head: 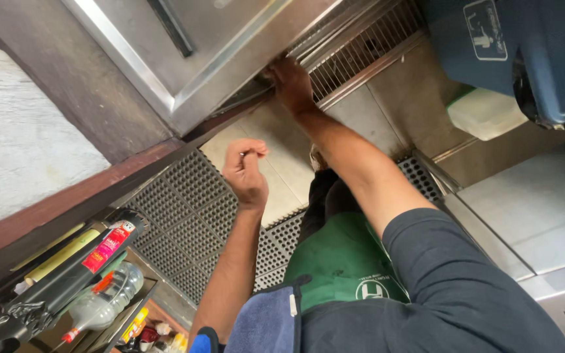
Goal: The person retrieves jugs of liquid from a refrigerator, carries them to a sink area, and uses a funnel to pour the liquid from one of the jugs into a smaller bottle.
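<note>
My right hand (pixel 290 80) reaches down to the bottom edge of a stainless steel cabinet door (pixel 191 52), fingers tucked under it beside a metal floor grate (pixel 361 46). Whether it grips anything I cannot tell. My left hand (pixel 246 168) hovers above the tiled floor (pixel 282 150), fingers curled into a loose fist with nothing visible in it. A green apron (pixel 341 258) and a blue cloth (pixel 263 323) hang at my front.
Black perforated rubber mats (pixel 184 209) cover the floor on the left. A shelf at lower left holds bottles (pixel 99 304) and a black tube (pixel 67 281). A blue bin (pixel 531 46) and a white container (pixel 485 111) stand at upper right. Steel panels (pixel 531 216) are on the right.
</note>
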